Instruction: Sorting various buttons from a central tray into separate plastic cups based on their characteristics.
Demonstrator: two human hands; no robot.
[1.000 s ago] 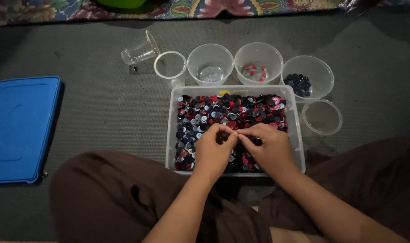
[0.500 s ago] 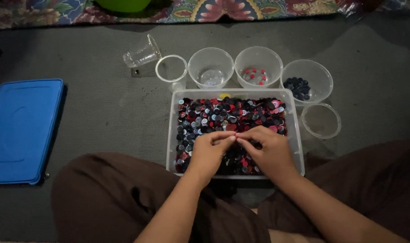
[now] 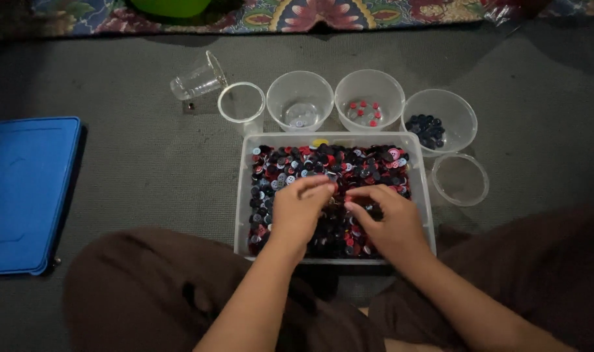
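Observation:
A clear rectangular plastic box (image 3: 242, 195) on the grey floor holds a heap of red, black, white and blue buttons (image 3: 336, 163). Both my hands rest in the heap, fingertips close together near the middle. My left hand (image 3: 298, 212) has its fingers curled down onto the buttons; whether it pinches one I cannot tell. My right hand (image 3: 385, 218) lies beside it, fingers bent onto the buttons, and its grip is just as unclear.
Behind the box stand clear bowls: one with a few pale buttons (image 3: 300, 101), one with red buttons (image 3: 369, 98), one with dark blue buttons (image 3: 440, 120). Two clear cups (image 3: 241, 104) (image 3: 460, 179) stand by, another lies tipped (image 3: 198, 79). A blue lid (image 3: 26, 192) lies left.
My hands have stayed in the middle of the box, with the fingertips shifting slightly among the buttons. The bowls and cups have not moved.

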